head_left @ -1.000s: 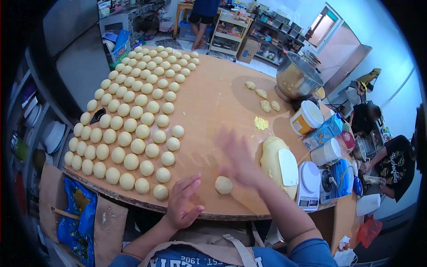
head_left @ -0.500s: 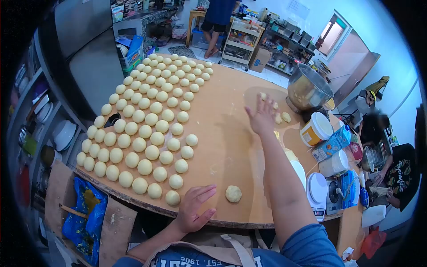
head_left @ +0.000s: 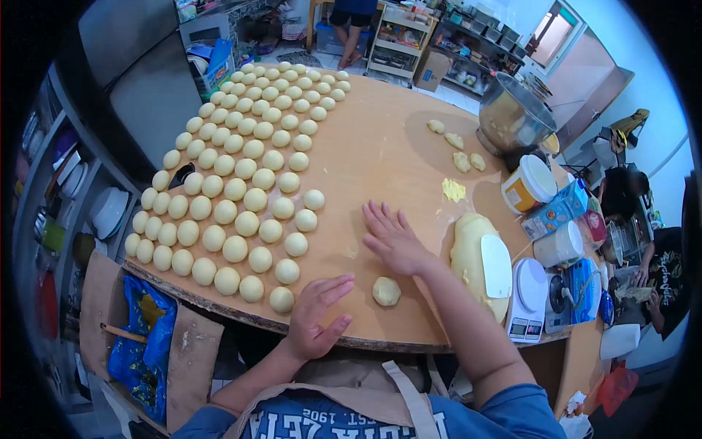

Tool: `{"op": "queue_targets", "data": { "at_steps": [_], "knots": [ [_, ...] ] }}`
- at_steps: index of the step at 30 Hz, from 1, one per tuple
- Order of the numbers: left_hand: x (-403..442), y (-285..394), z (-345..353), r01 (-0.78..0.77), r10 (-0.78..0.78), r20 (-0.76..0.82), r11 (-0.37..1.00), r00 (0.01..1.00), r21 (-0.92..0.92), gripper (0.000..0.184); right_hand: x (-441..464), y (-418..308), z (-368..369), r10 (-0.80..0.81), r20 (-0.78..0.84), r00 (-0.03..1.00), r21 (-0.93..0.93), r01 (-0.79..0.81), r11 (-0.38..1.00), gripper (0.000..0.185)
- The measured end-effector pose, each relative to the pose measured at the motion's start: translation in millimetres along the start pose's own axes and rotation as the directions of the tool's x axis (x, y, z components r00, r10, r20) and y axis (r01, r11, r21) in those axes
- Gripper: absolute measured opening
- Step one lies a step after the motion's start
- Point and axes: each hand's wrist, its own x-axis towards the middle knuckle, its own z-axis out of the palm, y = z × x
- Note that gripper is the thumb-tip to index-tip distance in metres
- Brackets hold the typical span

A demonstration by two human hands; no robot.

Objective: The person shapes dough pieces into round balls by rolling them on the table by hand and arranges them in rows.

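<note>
My right hand (head_left: 395,243) hovers low over or rests on the middle of the wooden table, palm down with fingers stretched out; whether anything lies beneath the palm is hidden. Just below it sits a single rough, flattened dough ball (head_left: 386,291). My left hand (head_left: 316,316) is at the table's front edge, its fingers extended and thumb apart, with nothing in it. Close to its left is the nearest smooth dough ball (head_left: 281,299), one of many rows of pale dough balls (head_left: 235,248) covering the left side. A big dough mass (head_left: 468,252) lies to the right of my right forearm.
A white scraper (head_left: 496,267) lies on the dough mass. Beyond are a yellow smear (head_left: 453,190), several small dough pieces (head_left: 461,162) and a steel mixing bowl (head_left: 516,113). A digital scale (head_left: 528,300) and tubs line the right edge. Another person (head_left: 662,278) is at far right.
My right hand has come back from the small dough pieces toward me, near the single dough ball. My left hand stays about where it was. The view has tilted slightly.
</note>
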Motion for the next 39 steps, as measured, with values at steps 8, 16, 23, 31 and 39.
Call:
{"op": "queue_targets", "data": {
  "at_steps": [8, 16, 23, 31, 39],
  "knots": [
    [-10, -10, 8, 0.029, -0.057, -0.131, 0.978, 0.99, -0.205, 0.052, -64, -55, -41, -0.39, -0.488, 0.781, -0.171, 0.353, 0.92, 0.058],
    [-16, -17, 12, -0.015, -0.014, -0.102, 0.96, 0.995, -0.28, 0.06, -63, 0, 13, -0.286, -0.068, 0.956, -0.483, 0.219, 0.848, 0.065],
    [-20, -19, 16, -0.03, -0.039, -0.191, 0.938, 0.981, -0.346, 0.067, -93, -34, 54, -0.504, -0.068, 0.861, -0.106, 0.496, 0.862, 0.061],
    [-19, -17, 17, 0.018, -0.067, -0.142, 0.948, 0.988, -0.317, 0.072, -32, -39, 27, -0.258, -0.42, 0.87, 0.185, 0.36, 0.914, 0.034],
    [-22, -19, 15, -0.016, -0.034, -0.135, 0.934, 0.99, -0.358, 0.066, -71, -5, 21, -0.186, -0.31, 0.932, 0.037, 0.207, 0.978, 0.029]
  ]
}}
